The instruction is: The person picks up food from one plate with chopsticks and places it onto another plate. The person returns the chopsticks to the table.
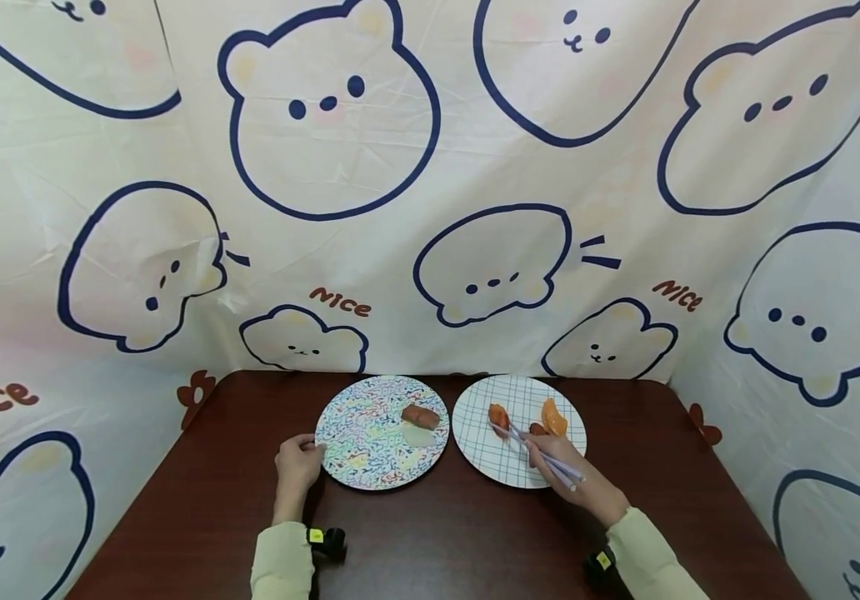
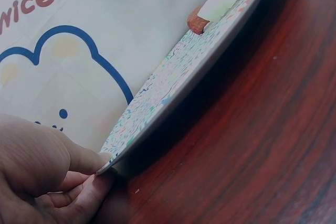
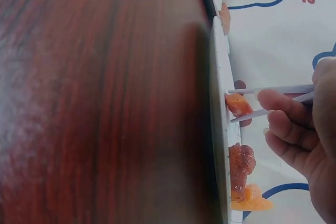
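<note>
My left hand [image 1: 299, 468] pinches the left rim of a round plate with multicoloured squiggles [image 1: 362, 446]; in the left wrist view the thumb lies on top and fingers below. On that plate sit a brown sausage-like piece [image 1: 421, 417] and a pale thin slice [image 1: 418, 436]. A pair of pale chopsticks [image 1: 563, 472] is held in my right hand [image 1: 580, 479] over a white grid-patterned plate [image 1: 486, 458]. Their tips stand on either side of a reddish-orange food piece [image 3: 239, 105]. A glossy brown piece [image 3: 241, 166] and an orange piece [image 1: 553, 417] lie nearby on the same plate.
Both plates stand side by side near the back edge of a dark wooden table [image 1: 430, 542]. Behind and beside it hangs a pale cloth [image 1: 392, 342] printed with bear faces. Black wrist cameras [image 1: 328, 543] are strapped to both wrists.
</note>
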`<action>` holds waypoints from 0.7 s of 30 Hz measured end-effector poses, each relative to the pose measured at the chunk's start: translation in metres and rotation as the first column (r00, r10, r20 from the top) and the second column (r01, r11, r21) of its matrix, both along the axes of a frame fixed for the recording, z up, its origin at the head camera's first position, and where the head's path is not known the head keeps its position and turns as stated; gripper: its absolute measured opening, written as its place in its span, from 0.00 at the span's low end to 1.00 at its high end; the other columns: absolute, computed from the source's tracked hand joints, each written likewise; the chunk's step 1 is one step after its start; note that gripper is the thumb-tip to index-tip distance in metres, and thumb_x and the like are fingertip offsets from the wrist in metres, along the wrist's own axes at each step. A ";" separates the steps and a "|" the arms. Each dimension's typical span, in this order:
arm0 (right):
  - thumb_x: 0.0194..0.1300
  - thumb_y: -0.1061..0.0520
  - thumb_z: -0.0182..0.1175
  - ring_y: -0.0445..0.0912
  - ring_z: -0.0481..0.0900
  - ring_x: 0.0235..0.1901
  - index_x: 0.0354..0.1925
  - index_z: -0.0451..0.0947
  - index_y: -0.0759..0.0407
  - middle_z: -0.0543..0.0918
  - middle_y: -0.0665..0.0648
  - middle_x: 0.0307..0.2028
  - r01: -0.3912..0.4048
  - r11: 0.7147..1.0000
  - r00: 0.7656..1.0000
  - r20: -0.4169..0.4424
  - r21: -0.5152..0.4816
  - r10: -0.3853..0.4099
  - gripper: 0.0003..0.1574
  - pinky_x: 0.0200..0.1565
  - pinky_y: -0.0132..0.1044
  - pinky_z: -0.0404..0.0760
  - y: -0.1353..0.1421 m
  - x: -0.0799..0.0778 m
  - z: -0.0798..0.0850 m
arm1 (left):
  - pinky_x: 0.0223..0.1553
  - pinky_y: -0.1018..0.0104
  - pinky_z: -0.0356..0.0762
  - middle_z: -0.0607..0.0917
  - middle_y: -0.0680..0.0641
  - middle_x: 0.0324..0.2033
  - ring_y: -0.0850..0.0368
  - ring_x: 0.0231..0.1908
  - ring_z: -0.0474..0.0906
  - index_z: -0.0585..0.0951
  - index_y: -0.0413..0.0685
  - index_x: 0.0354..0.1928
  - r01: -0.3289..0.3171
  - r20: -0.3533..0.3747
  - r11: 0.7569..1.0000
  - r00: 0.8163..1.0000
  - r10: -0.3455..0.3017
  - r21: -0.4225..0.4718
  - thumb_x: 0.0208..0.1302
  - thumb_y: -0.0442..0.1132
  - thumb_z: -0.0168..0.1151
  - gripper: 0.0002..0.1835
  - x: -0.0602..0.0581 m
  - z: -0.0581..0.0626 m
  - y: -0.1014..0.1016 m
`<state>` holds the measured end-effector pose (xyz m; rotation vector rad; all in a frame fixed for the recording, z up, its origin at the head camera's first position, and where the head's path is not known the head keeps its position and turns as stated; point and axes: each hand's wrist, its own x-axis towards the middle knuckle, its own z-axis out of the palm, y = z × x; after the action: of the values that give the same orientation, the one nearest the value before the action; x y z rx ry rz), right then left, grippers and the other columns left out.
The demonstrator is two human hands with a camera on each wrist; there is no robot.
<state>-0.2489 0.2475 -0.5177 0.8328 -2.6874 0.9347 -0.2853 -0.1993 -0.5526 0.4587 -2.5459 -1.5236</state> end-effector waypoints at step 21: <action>0.80 0.58 0.49 0.39 0.74 0.34 0.59 0.80 0.71 0.88 0.60 0.41 0.020 0.999 0.999 0.048 0.030 -0.021 0.22 0.37 0.30 0.76 -0.004 -0.014 -0.002 | 0.43 0.45 0.78 0.79 0.29 0.48 0.35 0.47 0.77 0.77 0.25 0.59 0.000 -0.012 1.000 1.000 0.000 0.002 0.72 0.35 0.58 0.21 0.000 0.001 0.001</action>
<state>-0.2632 0.2434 -0.5192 0.7969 -2.7514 0.9250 -0.2852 -0.1983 -0.5513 0.4491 -2.5354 -1.5245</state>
